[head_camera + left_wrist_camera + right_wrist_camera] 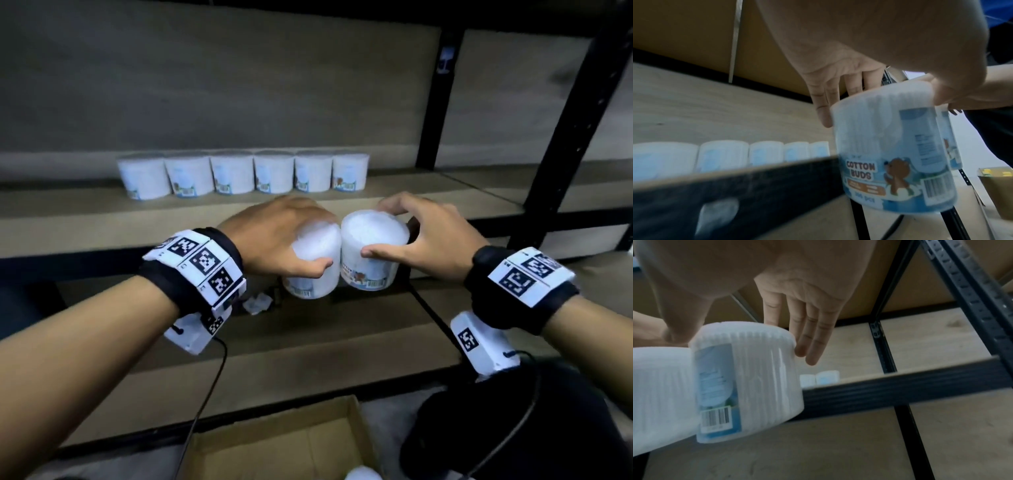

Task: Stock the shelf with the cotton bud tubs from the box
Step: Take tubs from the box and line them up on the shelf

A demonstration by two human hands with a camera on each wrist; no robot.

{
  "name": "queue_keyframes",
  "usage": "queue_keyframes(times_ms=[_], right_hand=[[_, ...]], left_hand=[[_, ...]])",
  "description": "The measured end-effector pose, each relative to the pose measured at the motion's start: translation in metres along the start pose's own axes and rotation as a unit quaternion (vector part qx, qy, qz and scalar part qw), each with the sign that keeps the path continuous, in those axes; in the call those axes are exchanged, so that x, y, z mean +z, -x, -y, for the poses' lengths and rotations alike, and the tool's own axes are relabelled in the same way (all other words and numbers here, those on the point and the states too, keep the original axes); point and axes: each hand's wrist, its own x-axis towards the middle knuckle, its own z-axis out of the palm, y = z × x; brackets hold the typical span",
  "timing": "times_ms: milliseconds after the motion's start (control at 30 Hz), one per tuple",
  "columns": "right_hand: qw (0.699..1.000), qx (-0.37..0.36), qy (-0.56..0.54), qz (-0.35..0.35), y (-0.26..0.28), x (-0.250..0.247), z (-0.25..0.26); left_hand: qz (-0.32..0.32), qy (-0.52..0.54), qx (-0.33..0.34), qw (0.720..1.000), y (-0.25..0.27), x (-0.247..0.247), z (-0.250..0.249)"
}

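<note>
Left hand (274, 236) grips a cotton bud tub (313, 263) from above, fingers (822, 113) curled down its far side, thumb on the near side. Right hand (435, 236) grips a second cotton bud tub (371, 253) the same way: fingers (807, 337) down the far wall, thumb across the near wall. Both tubs are upright, slightly tilted, and touch side by side. They are held in the air above the front edge of the middle shelf (102, 219), not resting on it.

Tubs are round, translucent white plastic, packed with white cotton buds. In the left wrist view the left tub's blue label reads "COTTON BUDS" and carries a brown bear and a barcode. The right tub shows a blue label panel and a barcode in the right wrist view.

A row of six tubs (243, 174) of the same kind stands upright along the back edge of the middle shelf, side by side, well apart from the held pair. The shelf frame is black metal with wood-look boards.

An open cardboard box (274, 442) sits below, near the bottom edge of the head view, and a white tub top (363, 474) shows inside it.
</note>
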Motion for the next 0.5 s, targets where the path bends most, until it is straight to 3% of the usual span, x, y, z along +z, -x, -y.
queue_keyframes(times_ms=[200, 500], right_hand=[[1.0, -0.013, 0.005, -0.027, -0.03, -0.04, 0.002], [0.999, 0.005, 0.019, -0.032, -0.061, -0.054, -0.013]], left_hand=[[-0.022, 0.012, 0.014, 1.0, -0.035, -0.044, -0.002], [-0.018, -0.015, 0.0, 1.0, -0.071, -0.057, 0.009]])
